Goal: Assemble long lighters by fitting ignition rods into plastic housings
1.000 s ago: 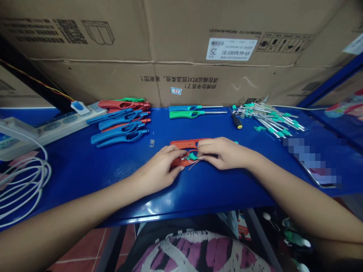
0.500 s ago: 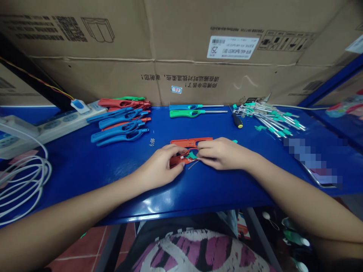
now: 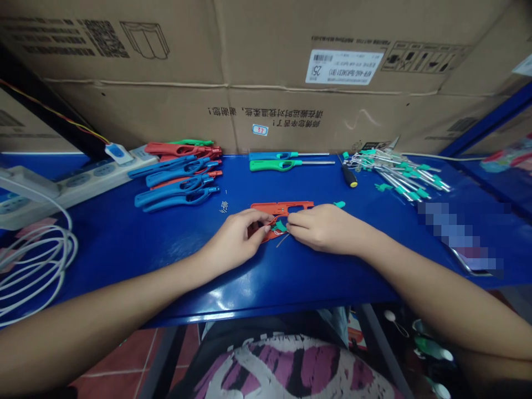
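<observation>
Two orange casing halves lie on the blue table. The upper half [image 3: 266, 208] rests flat behind my hands. My left hand [image 3: 238, 238] is closed around the left end of the lower half [image 3: 272, 235], thumb and fingers gripping it. Between my fingertips sits a green part [image 3: 280, 225] with thin wires, inside the lower half. My right hand [image 3: 326, 228] has its fingers pressed together at the green part's right side; what they pinch is too small to make out. A green tip [image 3: 339, 204] shows beyond my right hand.
Blue and red lighter casings [image 3: 178, 188] lie at the left by a power strip [image 3: 89, 177]. Two lighters with metal rods [image 3: 311, 162], a screwdriver [image 3: 349, 176] and green-ended rods [image 3: 403, 177] lie behind. Small screws [image 3: 224, 206], a phone [image 3: 469, 249] and a cable [image 3: 37, 266] are also there.
My left hand's fingers have closed in over the lower orange half, covering more of it. My right hand has turned slightly, its fingertips shifting a little left and more of the green tip showing.
</observation>
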